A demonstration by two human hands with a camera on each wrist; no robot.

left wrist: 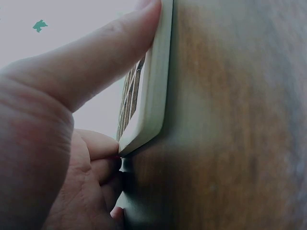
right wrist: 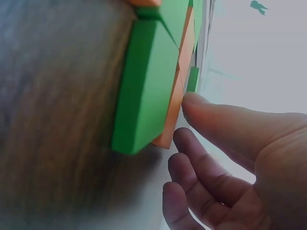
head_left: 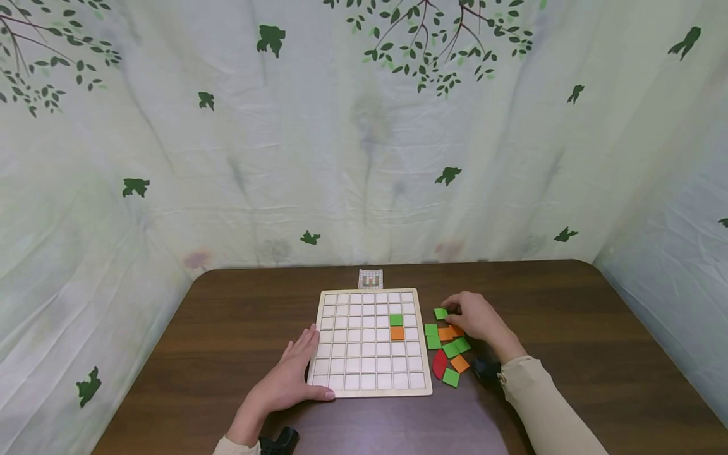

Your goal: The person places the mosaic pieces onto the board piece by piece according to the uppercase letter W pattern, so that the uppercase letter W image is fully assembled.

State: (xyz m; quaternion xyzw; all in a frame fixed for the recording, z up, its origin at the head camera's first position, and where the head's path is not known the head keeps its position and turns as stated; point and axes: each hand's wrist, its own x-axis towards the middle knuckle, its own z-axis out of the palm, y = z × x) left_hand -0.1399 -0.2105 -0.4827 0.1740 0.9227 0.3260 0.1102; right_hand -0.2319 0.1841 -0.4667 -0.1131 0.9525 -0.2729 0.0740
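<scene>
In the head view, a pale wooden grid board (head_left: pixel 370 390) lies on the table with one green tile (head_left: pixel 395 320) and one orange tile (head_left: pixel 396 333) in its cells. My left hand (head_left: pixel 289 374) rests at the board's near left corner, thumb along the near edge and fingers against the left side. To the right of the board, my right hand (head_left: pixel 478 315) pinches a green square tile (head_left: pixel 440 313) between thumb and forefinger. In the right wrist view, the thumb (right wrist: pixel 216 117) partly hides that tile.
Below the right hand lies a loose cluster of green tiles (head_left: pixel 451 377), orange tiles (head_left: pixel 459 363) and a red rounded piece (head_left: pixel 439 364). A small printed card (head_left: pixel 371 279) sits behind the board on the brown table (head_left: pixel 244 316). A leaf-patterned curtain (head_left: pixel 341 158) surrounds the table.
</scene>
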